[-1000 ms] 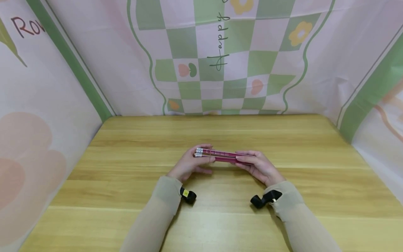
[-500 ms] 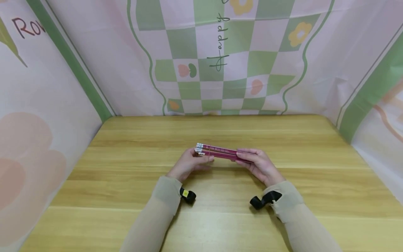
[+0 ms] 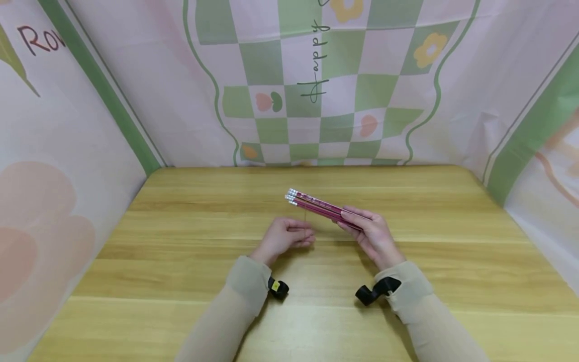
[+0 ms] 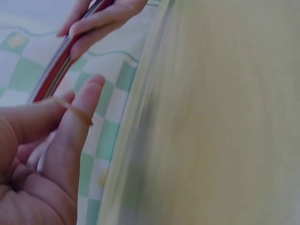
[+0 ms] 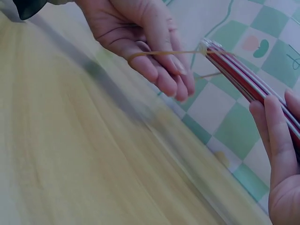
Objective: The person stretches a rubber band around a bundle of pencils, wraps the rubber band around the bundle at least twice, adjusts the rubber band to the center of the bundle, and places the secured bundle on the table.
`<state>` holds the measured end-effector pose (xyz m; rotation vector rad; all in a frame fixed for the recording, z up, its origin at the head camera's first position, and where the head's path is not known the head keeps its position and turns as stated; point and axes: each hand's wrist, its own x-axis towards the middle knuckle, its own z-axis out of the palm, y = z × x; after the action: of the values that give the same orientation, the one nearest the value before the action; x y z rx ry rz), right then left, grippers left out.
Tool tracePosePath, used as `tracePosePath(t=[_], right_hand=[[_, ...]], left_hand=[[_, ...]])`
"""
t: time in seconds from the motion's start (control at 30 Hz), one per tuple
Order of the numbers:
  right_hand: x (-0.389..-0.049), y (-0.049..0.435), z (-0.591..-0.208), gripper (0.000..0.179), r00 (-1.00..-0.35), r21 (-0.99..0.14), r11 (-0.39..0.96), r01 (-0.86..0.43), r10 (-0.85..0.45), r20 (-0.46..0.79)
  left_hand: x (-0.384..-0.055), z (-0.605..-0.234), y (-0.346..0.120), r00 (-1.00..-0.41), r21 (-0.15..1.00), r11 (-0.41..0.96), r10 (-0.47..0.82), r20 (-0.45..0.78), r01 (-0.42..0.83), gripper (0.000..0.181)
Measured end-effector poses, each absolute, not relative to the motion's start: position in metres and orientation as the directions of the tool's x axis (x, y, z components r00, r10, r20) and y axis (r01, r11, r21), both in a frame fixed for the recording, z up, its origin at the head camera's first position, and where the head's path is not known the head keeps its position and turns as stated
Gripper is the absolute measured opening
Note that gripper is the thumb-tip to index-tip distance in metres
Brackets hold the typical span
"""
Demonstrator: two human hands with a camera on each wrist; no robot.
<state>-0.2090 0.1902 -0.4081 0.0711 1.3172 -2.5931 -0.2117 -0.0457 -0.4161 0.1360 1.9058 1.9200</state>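
In the head view my right hand [image 3: 376,240] grips a bundle of several dark red pencils [image 3: 320,206] near its right end. The bundle is raised off the table, with its white eraser ends tilted up to the left. A thin tan rubber band [image 5: 161,53] runs from around the pencils near the erasers to my left hand [image 3: 284,238]. The left index finger is hooked in the band, with the thumb close against it, and holds it stretched below and left of the bundle. In the left wrist view the band [image 4: 75,110] crosses the finger.
A wooden table [image 3: 190,211] lies beneath both hands. Behind it hangs a green-and-white checked cloth [image 3: 303,128], with printed cloth walls at both sides. Black wrist cameras [image 3: 377,290] sit on both sleeves.
My left hand has left the eraser ends and moved down and slightly right, stretching the rubber band away. The pencils' eraser ends have risen; the right hand keeps its grip.
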Motion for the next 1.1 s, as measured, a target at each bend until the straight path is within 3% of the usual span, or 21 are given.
tracePosePath(t=[0.23, 0.43, 0.63, 0.9, 1.1], right_hand=[[-0.205, 0.180, -0.406, 0.023, -0.980, -0.796, -0.572, 0.197, -0.103, -0.169], [-0.204, 0.174, -0.404, 0.021, -0.981, -0.803, -0.570, 0.173, -0.027, -0.192], [-0.202, 0.172, -0.406, 0.020, -0.980, -0.808, -0.567, 0.160, 0.008, -0.200], [-0.204, 0.175, -0.409, 0.018, -0.969, -0.775, -0.605, 0.183, 0.023, -0.246], [-0.205, 0.177, -0.408, 0.019, -0.964, -0.772, -0.598, 0.214, -0.001, -0.267]], left_hand=[[-0.204, -0.413, -0.037, -0.870, 0.965, 0.101, 0.416, -0.263, -0.243, 0.065], [-0.199, -0.412, -0.032, -0.858, 0.961, 0.143, 0.433, -0.277, -0.238, 0.075], [-0.192, -0.408, -0.032, -0.912, 0.925, 0.373, 0.351, -0.214, -0.073, 0.093], [-0.186, -0.406, -0.027, -0.923, 0.908, 0.418, 0.342, -0.178, -0.021, 0.107], [-0.186, -0.403, -0.028, -0.959, 0.773, 0.615, 0.283, -0.034, 0.154, 0.108]])
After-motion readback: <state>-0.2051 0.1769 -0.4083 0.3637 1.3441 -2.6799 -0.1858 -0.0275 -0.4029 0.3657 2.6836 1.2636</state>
